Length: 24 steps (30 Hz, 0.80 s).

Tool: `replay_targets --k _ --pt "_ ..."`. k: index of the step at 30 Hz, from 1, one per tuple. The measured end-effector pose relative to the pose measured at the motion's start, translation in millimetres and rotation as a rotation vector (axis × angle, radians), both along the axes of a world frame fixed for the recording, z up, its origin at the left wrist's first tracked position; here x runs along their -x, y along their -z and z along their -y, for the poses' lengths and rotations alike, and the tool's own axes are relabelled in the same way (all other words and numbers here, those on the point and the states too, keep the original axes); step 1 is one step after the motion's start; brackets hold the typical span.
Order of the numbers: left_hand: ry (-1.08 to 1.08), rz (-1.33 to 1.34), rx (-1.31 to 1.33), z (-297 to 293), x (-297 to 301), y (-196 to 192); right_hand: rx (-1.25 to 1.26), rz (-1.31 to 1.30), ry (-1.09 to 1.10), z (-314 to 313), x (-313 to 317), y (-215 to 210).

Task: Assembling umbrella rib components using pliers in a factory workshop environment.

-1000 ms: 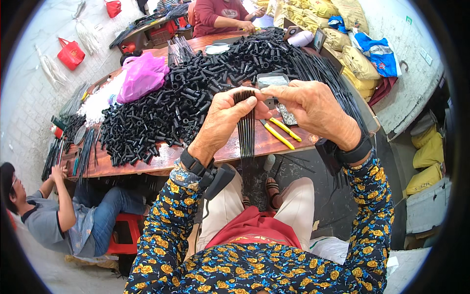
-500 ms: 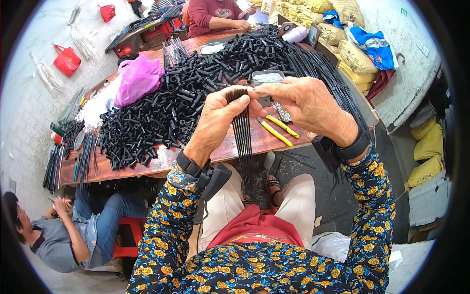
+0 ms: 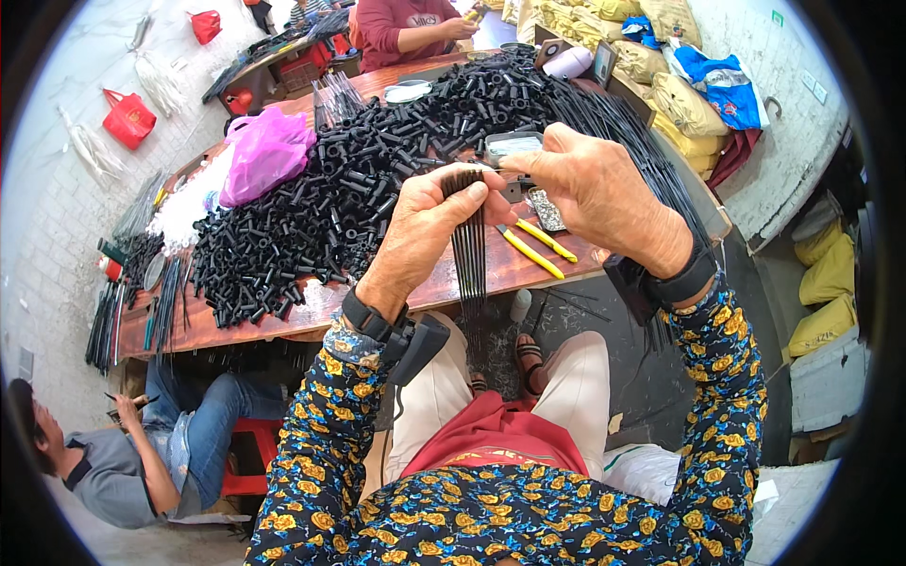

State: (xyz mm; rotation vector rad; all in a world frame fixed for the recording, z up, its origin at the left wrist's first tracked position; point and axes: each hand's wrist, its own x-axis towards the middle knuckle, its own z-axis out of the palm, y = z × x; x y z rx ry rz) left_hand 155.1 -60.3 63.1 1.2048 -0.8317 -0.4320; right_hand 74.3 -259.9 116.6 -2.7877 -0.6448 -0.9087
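My left hand (image 3: 432, 215) is closed around a fanned row of thin black rods (image 3: 469, 255), which hang down from its fingers over the table edge. Its thumb presses across them near their upper ends. Just right of those ends, my right hand (image 3: 604, 193) is closed in a pinch on a thin, light-coloured wire (image 3: 494, 170). This wire reaches toward the tops of the rods; whether it passes through them cannot be told. Below my right hand lies a pair of yellow-handled pliers (image 3: 530, 253). A small tray of little metal pieces (image 3: 545, 209) sits partly behind that hand.
A heap of short black tubes (image 3: 293, 241) covers much of the wooden table (image 3: 236, 328). A purple bag (image 3: 269, 156) rests on it. Long black rods (image 3: 628, 132) lie at the right. A seated person (image 3: 132, 472) is at left; another (image 3: 401, 33) works across the table.
My right hand has shifted slightly right and up, widening the gap to the rods and showing more wire. My left hand stays nearly still. Both other people have moved their hands.
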Motion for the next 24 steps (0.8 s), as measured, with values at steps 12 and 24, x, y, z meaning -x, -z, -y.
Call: replay_targets --k 12,24 --pt "0.015 0.142 -0.141 -3.8 4.5 -11.4 -0.129 -0.131 -0.297 11.3 -20.6 -17.0" --pt "0.011 0.333 -0.214 -4.9 -0.3 -14.4 -0.263 -0.332 -0.426 12.0 -30.7 -21.6"
